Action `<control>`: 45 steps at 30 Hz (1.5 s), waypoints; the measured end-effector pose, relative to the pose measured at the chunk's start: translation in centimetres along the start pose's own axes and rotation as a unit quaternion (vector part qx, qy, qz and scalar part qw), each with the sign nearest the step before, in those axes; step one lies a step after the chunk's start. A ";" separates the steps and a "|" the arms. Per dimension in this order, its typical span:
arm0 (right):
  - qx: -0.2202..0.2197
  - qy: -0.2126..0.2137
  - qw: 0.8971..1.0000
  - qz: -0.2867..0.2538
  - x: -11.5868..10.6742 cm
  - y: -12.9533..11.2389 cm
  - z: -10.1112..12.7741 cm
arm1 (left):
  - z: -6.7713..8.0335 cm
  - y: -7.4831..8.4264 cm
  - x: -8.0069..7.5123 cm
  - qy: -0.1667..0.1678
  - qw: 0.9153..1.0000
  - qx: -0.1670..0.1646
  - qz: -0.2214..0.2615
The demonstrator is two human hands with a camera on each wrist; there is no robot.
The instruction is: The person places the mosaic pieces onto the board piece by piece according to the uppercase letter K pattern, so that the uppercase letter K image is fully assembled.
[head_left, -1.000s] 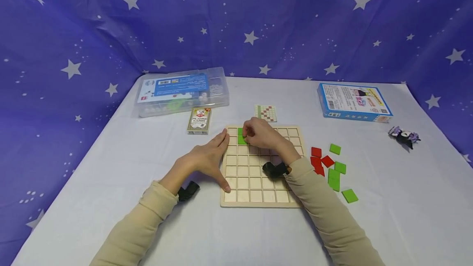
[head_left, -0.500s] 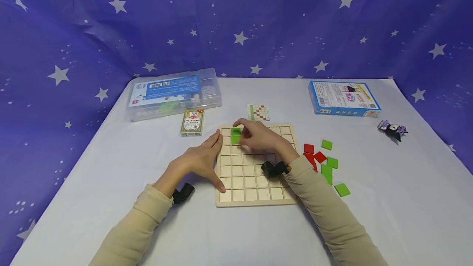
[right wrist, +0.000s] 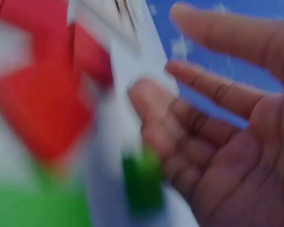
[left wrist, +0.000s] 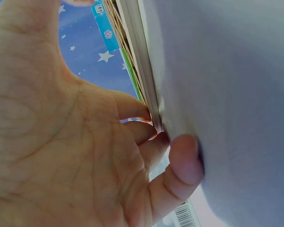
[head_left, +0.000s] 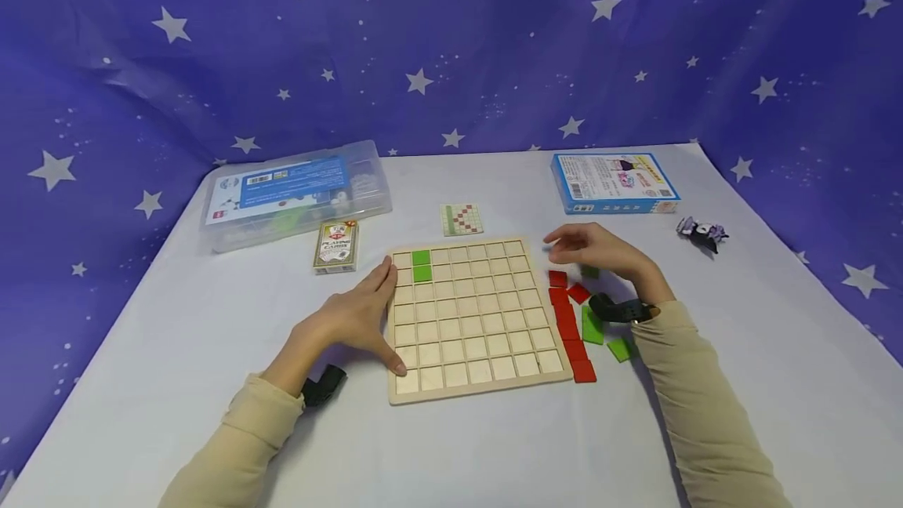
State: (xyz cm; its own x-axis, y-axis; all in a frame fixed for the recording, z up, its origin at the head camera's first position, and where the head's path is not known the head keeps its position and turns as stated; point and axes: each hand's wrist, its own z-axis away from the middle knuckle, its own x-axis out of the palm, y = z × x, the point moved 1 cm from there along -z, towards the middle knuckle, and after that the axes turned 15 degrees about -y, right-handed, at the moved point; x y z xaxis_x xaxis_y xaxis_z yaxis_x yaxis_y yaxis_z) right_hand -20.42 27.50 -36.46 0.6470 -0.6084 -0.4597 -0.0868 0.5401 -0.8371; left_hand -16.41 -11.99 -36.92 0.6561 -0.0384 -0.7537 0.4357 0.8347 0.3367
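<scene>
A wooden grid board (head_left: 480, 324) lies on the white table, with two green square tiles (head_left: 422, 265) in neighbouring cells near its far left corner. My left hand (head_left: 353, 316) spans the board's left edge, fingers at the far part and thumb on the near corner cell. In the left wrist view its fingertips (left wrist: 154, 135) touch the board's side. My right hand (head_left: 600, 249) hovers right of the board, fingers apart and holding nothing. Below it lie red tiles (head_left: 567, 320) along the board's edge and loose green tiles (head_left: 591, 325); one green tile (right wrist: 143, 187) is near its fingertips.
Beyond the board lies a small printed grid card (head_left: 462, 219). A playing-card box (head_left: 336, 246) and a clear plastic case (head_left: 296, 194) sit at back left. A blue box (head_left: 614, 183) and a purple-and-black ornament (head_left: 701, 234) are at back right.
My right hand has left the green tiles on the board and moved right, over the loose tiles. The left hand stays at the board's edge. The head view has turned right.
</scene>
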 end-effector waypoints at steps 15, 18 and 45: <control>0.136 -0.014 0.989 0.056 -2.4 1.7 3.2 | 0.5 -1.1 0.8 0.009 1.000 -0.003 0.014; 0.147 -0.025 0.985 0.082 -2.2 1.2 2.6 | 0.5 -1.1 0.8 0.010 1.000 -0.001 0.009; 0.177 -0.021 0.981 0.073 -1.7 1.0 3.3 | -0.1 0.4 0.3 0.010 1.000 0.014 -0.007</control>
State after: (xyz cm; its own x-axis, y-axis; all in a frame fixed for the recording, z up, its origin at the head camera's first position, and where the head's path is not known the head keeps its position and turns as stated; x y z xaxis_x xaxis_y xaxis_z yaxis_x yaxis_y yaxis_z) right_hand -19.14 30.98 -35.49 0.6791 -0.4889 -0.5476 0.0834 0.7925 -0.6041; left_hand -16.10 -11.60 -37.01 0.6378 -0.0398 -0.7692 0.4622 0.8186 0.3409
